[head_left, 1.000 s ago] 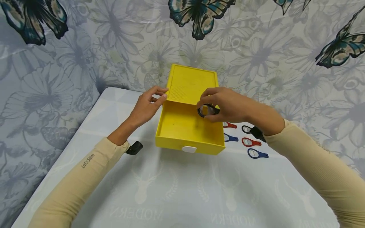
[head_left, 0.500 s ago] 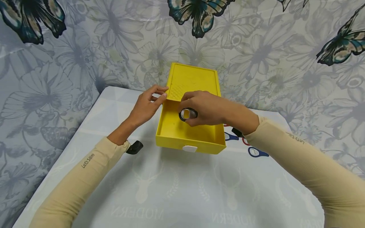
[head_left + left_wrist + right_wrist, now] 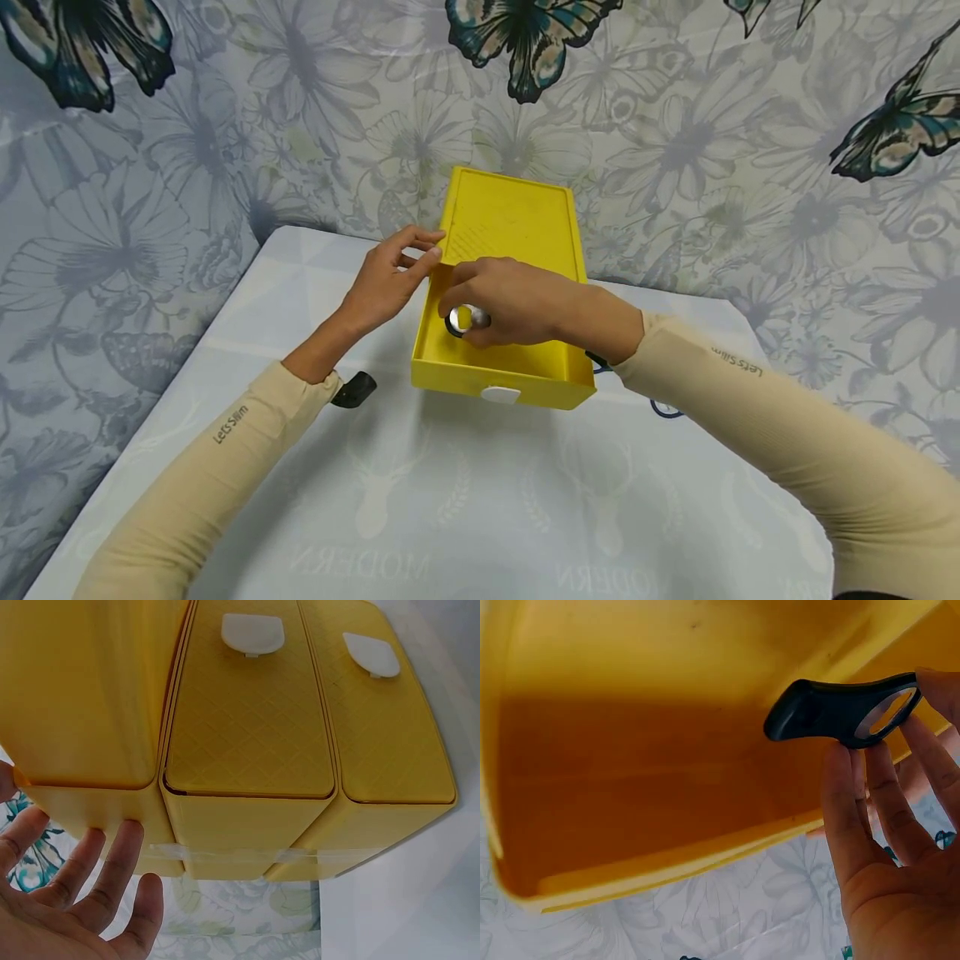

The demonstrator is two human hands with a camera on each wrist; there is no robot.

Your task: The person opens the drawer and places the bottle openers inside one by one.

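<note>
The yellow drawer unit (image 3: 513,208) stands on the table with its top drawer (image 3: 450,377) pulled out. My right hand (image 3: 517,302) is over the drawer, pinching a black bottle opener (image 3: 817,712) by its oval ring end. Its handle points down into the drawer, above the floor. My left hand (image 3: 392,277) rests its fingertips against the unit's left side, near the front edge of the top. Loosely extended fingers (image 3: 124,851) show beside the pulled-out drawer in the left wrist view.
Two lower drawers (image 3: 247,720) with white knobs (image 3: 253,634) are closed. Right of the unit, a blue bottle opener (image 3: 666,414) lies on the table (image 3: 465,500), partly covered by my right forearm. Patterned cloth (image 3: 675,142) hangs behind.
My right hand has moved left and lower with the black bottle opener, over the pulled-out drawer. Its forearm now covers most openers on the table. The left hand stays in place.
</note>
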